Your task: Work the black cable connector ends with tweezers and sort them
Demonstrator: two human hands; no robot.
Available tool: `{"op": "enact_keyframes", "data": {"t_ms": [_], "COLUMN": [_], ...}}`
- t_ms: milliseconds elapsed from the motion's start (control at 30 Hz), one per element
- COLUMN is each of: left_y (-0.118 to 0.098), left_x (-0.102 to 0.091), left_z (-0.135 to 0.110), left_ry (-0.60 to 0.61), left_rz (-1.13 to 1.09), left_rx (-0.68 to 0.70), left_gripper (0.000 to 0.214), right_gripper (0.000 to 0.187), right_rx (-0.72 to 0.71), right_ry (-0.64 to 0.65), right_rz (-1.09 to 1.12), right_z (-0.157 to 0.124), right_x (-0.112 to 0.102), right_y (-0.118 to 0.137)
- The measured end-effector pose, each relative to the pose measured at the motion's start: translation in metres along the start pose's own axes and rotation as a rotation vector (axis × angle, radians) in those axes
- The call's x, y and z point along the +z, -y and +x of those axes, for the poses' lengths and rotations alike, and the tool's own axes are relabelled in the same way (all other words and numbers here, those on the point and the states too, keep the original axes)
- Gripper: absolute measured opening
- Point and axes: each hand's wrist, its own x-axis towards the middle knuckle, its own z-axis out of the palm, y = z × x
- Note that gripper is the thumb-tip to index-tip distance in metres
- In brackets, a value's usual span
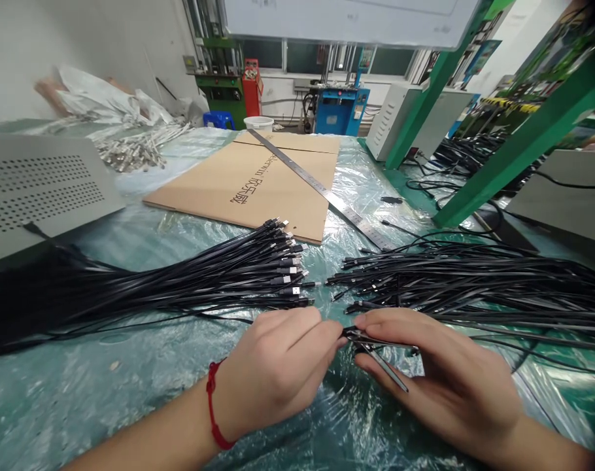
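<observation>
Centrally: black cable end (347,332) between left hand (282,360) and right hand (444,373), over the surface (106,399).
Left fingers (329,332) pinch it; right fingers (383,318) hold a small metal tool (393,377). Steady support should aid control.

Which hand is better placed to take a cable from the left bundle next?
Probably your left hand: it's nearer the left cable bundle, though it pinches a small dark piece; your right hand holds a metal tool.
</observation>
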Motion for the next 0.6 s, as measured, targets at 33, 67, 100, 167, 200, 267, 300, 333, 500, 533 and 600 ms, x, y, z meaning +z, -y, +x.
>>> {"op": "enact_keyframes", "data": {"t_ms": [33,67,100,167,200,267,300,333,500,533,600], "left_y": [-0.0001,-0.0002,-0.0003,-0.0003,-0.0003,-0.0001,0.0001,0.0003,0.0009,0.0009,0.0005], "left_x": [0.0001,0.0001,0.0001,0.0001,0.0000,0.0001,0.0002,0.0005,0.0030,0.0033,0.0035], "left_z": [-0.0001,-0.0003,-0.0004,-0.0006,-0.0007,-0.0009,-0.0011,-0.0014,-0.0040,-0.0044,-0.0043], "left_ry": [0.006,0.013,0.018,0.022,0.023,0.025,0.028,0.033,0.067,0.072,0.067], "left_rz": [0.002,0.003,0.004,0.008,0.011,0.020,0.024,0.028,0.035,0.033,0.025], "left_rx": [0.001,0.002,0.002,0.004,0.005,0.012,0.014,0.016,0.022,0.020,0.014], "left_gripper": [0.014,0.014,0.015,0.015,0.015,0.015,0.015,0.016,0.021,0.021,0.019], "right_gripper": [0.022,0.021,0.021,0.019,0.017,0.015,0.014,0.014,0.015,0.015,0.016], "right_rx": [0.001,0.002,0.004,0.012,0.016,0.016,0.013,0.010,-0.011,-0.014,0.004], "right_ry": [0.005,0.010,0.014,0.019,0.022,0.034,0.040,0.045,0.066,0.071,0.064], "right_rz": [-0.002,-0.004,-0.007,-0.013,-0.015,-0.014,-0.014,-0.016,-0.027,-0.019,0.007], "right_z": [-0.0001,-0.0004,-0.0008,-0.0015,-0.0018,-0.0021,-0.0020,-0.0018,-0.0013,-0.0019,-0.0035], "right_x": [0.0003,0.0006,0.0008,0.0008,0.0007,0.0004,0.0003,0.0001,-0.0008,-0.0009,-0.0008], "right_y": [-0.0004,-0.0007,-0.0010,-0.0014,-0.0015,-0.0018,-0.0021,-0.0023,-0.0044,-0.0050,-0.0063]}}
